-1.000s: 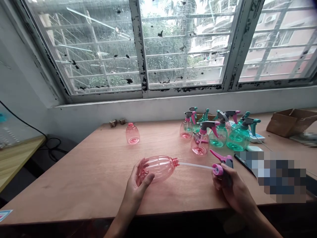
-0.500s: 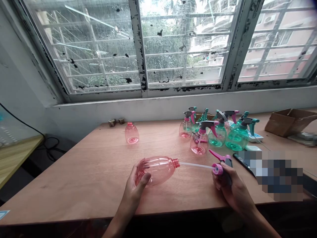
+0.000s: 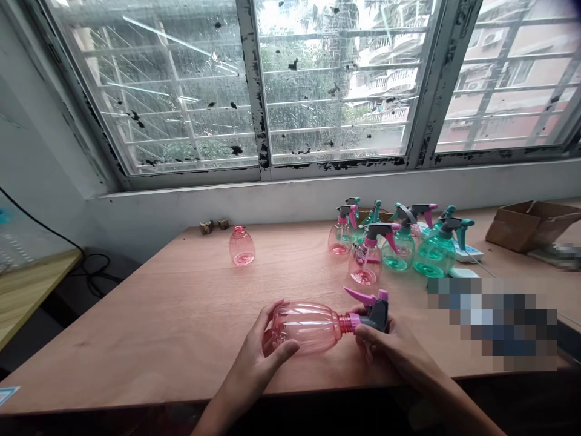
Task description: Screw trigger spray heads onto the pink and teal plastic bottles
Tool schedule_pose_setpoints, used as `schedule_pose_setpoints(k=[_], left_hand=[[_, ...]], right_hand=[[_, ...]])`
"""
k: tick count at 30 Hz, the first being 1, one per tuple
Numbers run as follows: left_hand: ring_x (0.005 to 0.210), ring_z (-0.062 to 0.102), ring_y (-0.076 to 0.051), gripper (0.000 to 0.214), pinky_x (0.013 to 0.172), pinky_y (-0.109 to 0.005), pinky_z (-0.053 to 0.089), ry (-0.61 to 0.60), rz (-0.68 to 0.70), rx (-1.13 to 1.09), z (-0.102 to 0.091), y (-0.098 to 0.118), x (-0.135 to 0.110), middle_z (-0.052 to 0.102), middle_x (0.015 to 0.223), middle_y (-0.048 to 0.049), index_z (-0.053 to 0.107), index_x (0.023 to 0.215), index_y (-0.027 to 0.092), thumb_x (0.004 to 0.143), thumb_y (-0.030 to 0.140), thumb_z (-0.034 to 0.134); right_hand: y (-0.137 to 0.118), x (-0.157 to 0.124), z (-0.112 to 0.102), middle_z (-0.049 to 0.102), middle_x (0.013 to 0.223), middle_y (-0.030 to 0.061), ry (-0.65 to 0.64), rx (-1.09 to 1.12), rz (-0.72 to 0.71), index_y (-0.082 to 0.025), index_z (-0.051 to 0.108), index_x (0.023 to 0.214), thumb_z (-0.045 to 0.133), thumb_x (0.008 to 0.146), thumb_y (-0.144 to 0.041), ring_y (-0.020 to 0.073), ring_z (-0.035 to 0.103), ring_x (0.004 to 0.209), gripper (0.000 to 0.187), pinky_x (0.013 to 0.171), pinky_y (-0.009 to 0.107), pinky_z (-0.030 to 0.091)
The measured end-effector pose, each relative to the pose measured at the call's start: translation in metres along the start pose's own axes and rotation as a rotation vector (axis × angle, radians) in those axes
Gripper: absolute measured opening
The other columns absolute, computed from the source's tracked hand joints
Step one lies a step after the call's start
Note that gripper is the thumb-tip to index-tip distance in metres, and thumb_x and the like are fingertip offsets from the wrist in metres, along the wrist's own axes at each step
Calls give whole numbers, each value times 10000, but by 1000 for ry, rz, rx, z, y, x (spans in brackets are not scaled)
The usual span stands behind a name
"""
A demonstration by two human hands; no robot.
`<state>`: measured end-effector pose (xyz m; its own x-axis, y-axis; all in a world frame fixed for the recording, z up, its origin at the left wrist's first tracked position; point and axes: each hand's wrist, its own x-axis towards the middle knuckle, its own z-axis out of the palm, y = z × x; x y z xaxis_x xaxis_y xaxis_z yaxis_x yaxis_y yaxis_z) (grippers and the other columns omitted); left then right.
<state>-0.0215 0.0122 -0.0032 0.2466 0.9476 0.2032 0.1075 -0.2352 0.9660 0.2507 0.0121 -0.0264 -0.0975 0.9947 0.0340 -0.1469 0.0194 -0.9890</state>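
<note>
My left hand (image 3: 265,345) is closed round the base of a clear pink bottle (image 3: 308,327), which lies on its side above the table's front part, neck to the right. At that neck, my right hand (image 3: 385,339) grips a trigger spray head (image 3: 374,313) with a grey body, a pink collar and a pink trigger. The collar meets the bottle's threads, some of which still show. Whether it is screwed on I cannot tell. Its tube is hard to make out inside the bottle.
A headless pink bottle (image 3: 242,246) stands upright at the back left of the wooden table (image 3: 149,327). Several pink and green spray bottles (image 3: 394,248) cluster at the back right. Beyond them are a cardboard box (image 3: 531,224) and a blurred patch (image 3: 499,321).
My right hand has moved left, bringing the spray head against the bottle's neck, and the tube has gone inside. The bottle has shifted slightly right and nearer to me.
</note>
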Motion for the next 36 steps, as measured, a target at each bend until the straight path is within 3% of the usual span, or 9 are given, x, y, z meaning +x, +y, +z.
schedule_pose_setpoints(k=[7,11,14,18,24,28,33,36], left_hand=[[1404,456,-368,598,1143,-485,437,-56,-34,15,-3,2,1,538,1479,-118,505,1411,252,883,400,745],[1394,473,-357,603,1125,-468,460,-92,-43,0,-1,2,0,507,1508,-103,501,1412,276,876,385,757],[1411,454,-341,679,1152,-464,429,-84,-43,8,0,3,-1,492,1523,-102,487,1434,284,836,346,801],[1455,388,-343,809,1187,-497,372,-115,-48,60,-1,5,-3,435,1569,-106,440,1494,297,793,297,844],[1483,333,-334,970,1248,-503,230,-144,-1,178,-1,2,-4,410,1586,-83,392,1532,322,714,292,912],[1506,287,-304,990,1259,-473,194,-172,11,196,-1,0,-4,328,1631,-60,250,1583,340,795,293,848],[1525,233,-283,1116,1270,-433,142,-223,-42,208,-1,3,-6,247,1661,-86,13,1618,248,826,270,799],[1529,220,-276,969,1270,-428,142,-232,-94,183,-2,6,-7,250,1660,-96,56,1619,201,911,353,700]], right_hand=[[11,-1,-1,719,621,13,-67,9,29,-191,646,961,845,701,-501,149,580,396,450,393,240,415],[17,-2,-5,651,569,-31,-44,-36,44,-193,677,952,900,626,-453,125,534,401,472,395,227,398],[16,-5,-5,599,549,-54,-33,-133,6,-193,703,1012,881,697,-400,123,518,460,417,441,231,398],[12,-9,-3,582,559,-55,33,-156,-40,-196,714,954,860,716,-404,129,506,502,348,479,248,415],[12,-9,-4,624,614,-34,-6,-60,0,-182,665,1027,853,738,-442,120,512,492,432,471,240,397],[13,-8,-6,656,645,-11,-51,-70,18,-161,647,1016,842,754,-457,127,544,515,440,502,255,413],[12,-9,-5,620,576,-36,-55,-106,28,-149,638,1040,824,773,-456,142,551,529,447,522,265,422],[10,-10,-5,615,566,-46,-41,-155,15,-150,640,1072,831,769,-423,142,547,545,450,538,265,421]])
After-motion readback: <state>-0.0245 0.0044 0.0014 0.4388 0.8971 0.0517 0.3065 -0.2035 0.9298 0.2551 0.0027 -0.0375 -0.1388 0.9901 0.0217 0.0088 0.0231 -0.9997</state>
